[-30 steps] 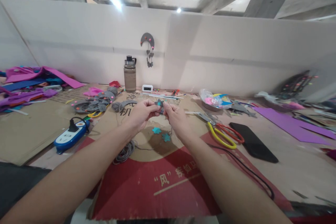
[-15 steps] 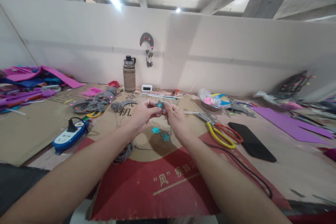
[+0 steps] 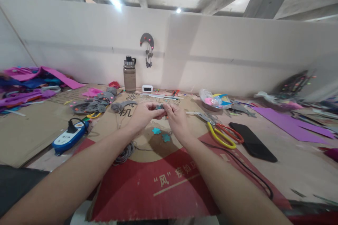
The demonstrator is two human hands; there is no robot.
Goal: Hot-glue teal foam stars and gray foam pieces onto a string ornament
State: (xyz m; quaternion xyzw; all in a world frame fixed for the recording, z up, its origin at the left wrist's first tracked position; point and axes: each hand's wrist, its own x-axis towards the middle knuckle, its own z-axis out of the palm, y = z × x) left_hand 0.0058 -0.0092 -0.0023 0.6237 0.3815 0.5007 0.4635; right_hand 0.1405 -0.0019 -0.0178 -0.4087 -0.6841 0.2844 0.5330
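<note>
Peeking out: small grey-teal felt piece (image 3: 160, 106)

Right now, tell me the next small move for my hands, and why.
I would probably let the right hand release and pick up one of the teal stars, with the left hand alone pinching the small grey piece. Both hands now pinch that piece above the cardboard, and the stars lie loose just beneath them, nearest the right hand.

Head camera faces forward and down, near left hand (image 3: 144, 114) and right hand (image 3: 177, 122), toward wall (image 3: 224, 45).
</note>
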